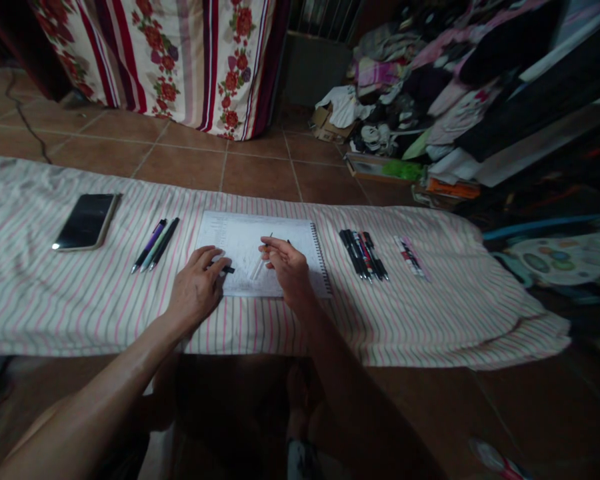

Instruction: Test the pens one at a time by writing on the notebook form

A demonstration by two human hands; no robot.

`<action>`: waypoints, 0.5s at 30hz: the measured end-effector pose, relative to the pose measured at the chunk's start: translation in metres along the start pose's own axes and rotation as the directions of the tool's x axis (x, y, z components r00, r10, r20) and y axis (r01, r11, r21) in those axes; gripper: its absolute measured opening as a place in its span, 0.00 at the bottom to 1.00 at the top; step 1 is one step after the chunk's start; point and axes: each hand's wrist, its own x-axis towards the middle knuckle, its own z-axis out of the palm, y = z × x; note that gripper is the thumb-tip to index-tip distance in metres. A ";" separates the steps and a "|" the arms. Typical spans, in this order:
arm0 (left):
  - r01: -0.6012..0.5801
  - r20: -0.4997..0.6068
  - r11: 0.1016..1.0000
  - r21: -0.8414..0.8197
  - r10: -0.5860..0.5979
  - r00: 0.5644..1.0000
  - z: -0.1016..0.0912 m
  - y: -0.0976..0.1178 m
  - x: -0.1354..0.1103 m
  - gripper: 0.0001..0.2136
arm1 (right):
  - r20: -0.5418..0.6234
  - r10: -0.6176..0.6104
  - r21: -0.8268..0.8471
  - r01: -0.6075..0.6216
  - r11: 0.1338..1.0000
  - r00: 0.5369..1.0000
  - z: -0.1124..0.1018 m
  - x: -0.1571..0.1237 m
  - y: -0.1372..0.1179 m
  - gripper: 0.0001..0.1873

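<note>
At the lower left edge of the notebook the left hand pinches a black cap, the right hand grips a pen over its page, with bare striped cloth on both sides.

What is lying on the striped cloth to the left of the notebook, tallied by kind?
Phone: 1
Pens: 3
Total: 4
</note>
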 end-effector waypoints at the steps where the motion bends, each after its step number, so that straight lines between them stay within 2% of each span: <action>1: 0.005 0.002 1.000 -0.004 -0.005 1.000 -0.001 0.000 0.000 0.15 | -0.001 -0.005 0.002 0.005 1.000 1.000 0.000 0.000 0.001 0.17; 9: 0.025 0.005 0.999 0.026 -0.025 1.000 -0.013 -0.004 -0.003 0.18 | -0.047 -0.009 0.000 0.009 1.000 0.999 -0.001 0.000 0.003 0.16; 15: 0.032 -0.009 0.998 0.061 -0.031 0.999 -0.022 -0.004 0.004 0.15 | -0.094 -0.051 -0.006 0.050 0.999 0.994 -0.009 -0.017 -0.008 0.16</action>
